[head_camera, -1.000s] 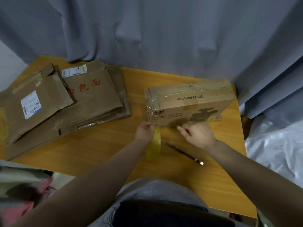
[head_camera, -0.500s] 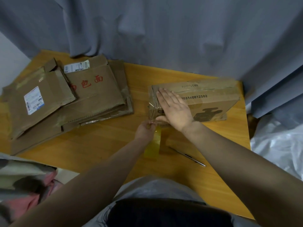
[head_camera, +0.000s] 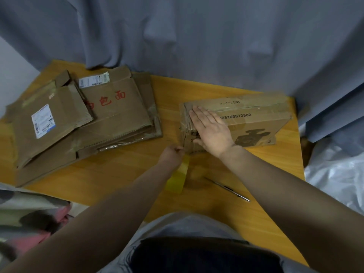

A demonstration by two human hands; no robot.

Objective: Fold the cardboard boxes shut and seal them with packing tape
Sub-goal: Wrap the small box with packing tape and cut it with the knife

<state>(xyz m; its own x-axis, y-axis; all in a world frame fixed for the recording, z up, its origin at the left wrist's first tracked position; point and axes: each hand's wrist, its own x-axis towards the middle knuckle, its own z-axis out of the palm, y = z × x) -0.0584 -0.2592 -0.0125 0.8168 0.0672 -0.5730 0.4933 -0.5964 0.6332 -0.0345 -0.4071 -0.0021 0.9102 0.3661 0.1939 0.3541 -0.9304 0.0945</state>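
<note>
Flattened brown cardboard boxes (head_camera: 110, 123) lay stacked at the left of the orange wooden table (head_camera: 118, 174), well apart from both hands. Right of that pile, the left hand (head_camera: 171, 154) was curled, its fingers pinching the top of a translucent yellowish strip of packing tape (head_camera: 178, 179) that hung toward the person. Such tape would likely be limp and sticky, best held by its end and kept taut so it could not fold on itself.

The closed brown cardboard box with black printing (head_camera: 260, 123) lay flat on the right half of the table. It looked light and fairly stiff, and its glossy taped top was probably slippery. A flat palm pinning it from above seemed the safest hold.

The left hand sat at the box's near-left corner. The right hand (head_camera: 213, 131) lay on the box's left end, fingers straight and together, pressing the top. The two hands were near each other but apart. A thin dark pen (head_camera: 226, 189) lay on the table near the box, on the person's side of it.
</note>
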